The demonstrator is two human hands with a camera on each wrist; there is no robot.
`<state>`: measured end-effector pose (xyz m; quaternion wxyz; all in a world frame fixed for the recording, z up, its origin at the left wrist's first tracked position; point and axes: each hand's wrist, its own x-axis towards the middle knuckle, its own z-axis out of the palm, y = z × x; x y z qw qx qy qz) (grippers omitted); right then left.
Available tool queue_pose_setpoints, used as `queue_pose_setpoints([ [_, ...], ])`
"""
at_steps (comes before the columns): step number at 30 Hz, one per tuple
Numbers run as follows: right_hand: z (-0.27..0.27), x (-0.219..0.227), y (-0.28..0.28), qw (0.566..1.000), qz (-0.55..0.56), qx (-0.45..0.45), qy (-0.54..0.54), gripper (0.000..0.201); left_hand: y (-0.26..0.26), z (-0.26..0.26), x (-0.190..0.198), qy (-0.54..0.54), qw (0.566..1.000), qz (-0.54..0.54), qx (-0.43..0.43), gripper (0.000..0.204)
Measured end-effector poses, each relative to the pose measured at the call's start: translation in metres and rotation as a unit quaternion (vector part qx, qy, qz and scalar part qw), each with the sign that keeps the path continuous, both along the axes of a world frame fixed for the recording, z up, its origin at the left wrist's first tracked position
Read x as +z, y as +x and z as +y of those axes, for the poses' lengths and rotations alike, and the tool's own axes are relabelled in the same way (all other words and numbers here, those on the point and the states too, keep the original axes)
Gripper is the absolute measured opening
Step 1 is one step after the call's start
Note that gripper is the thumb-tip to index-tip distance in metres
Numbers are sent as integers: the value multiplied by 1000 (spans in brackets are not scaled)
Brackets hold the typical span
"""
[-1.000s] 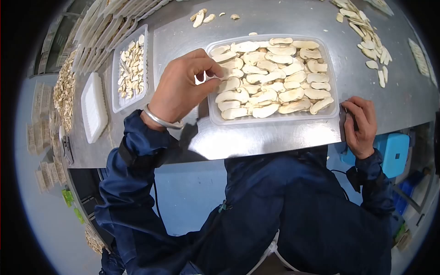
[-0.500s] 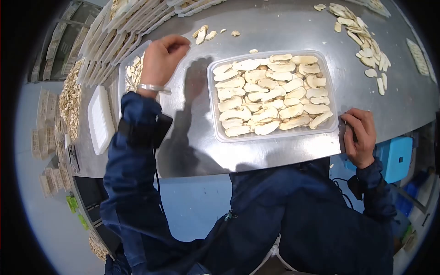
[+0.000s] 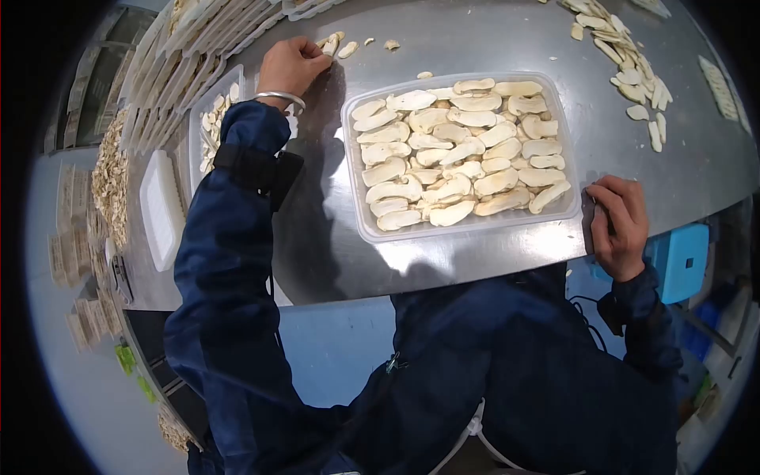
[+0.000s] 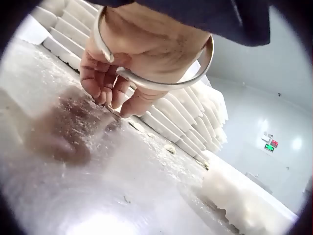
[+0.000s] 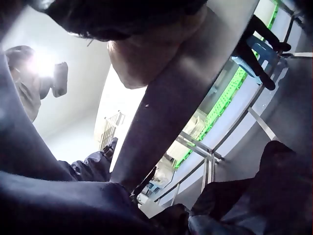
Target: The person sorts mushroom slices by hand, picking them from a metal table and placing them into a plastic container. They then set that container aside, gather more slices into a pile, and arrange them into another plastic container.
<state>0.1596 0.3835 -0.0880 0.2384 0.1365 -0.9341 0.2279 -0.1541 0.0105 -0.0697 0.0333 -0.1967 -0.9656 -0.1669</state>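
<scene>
A clear plastic tray (image 3: 567, 207) on the metal table holds rows of pale mushroom slices (image 3: 467, 146). Beyond its upper left corner, my left hand (image 3: 291, 66) reaches down to a few loose mushroom slices (image 3: 332, 44). In the left wrist view, the curled fingers and thumb of this left hand (image 4: 117, 88) point down close over the table; I cannot tell whether they pinch a slice. My right hand (image 3: 621, 224) rests at the table's front edge, just right of the tray, its fingers loosely bent and holding nothing.
Stacked trays of slices (image 3: 198, 63) lean at the upper left. Near them stand a smaller tray of pieces (image 3: 210, 134) and a white tray (image 3: 162, 210). A loose heap of slices (image 3: 629, 71) lies at the upper right. A blue box (image 3: 682, 265) is below the table's right side.
My left hand has moved from the filled tray's left edge, away to the left and forward, to the loose slices. The right hand has stayed in place.
</scene>
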Motion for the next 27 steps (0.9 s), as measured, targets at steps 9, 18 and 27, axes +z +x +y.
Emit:
queue_pose_setpoints([
  [9,0,3,1,1000,-5,10,2,27,-4,3,-5,-3,999,33,21,34],
  [18,1,3,2,1000,-8,7,6,26,3,-18,6,84,995,39,24,31],
  [27,0,2,1,1000,-15,5,2,28,134,6,64,145,952,-244,-117,8],
])
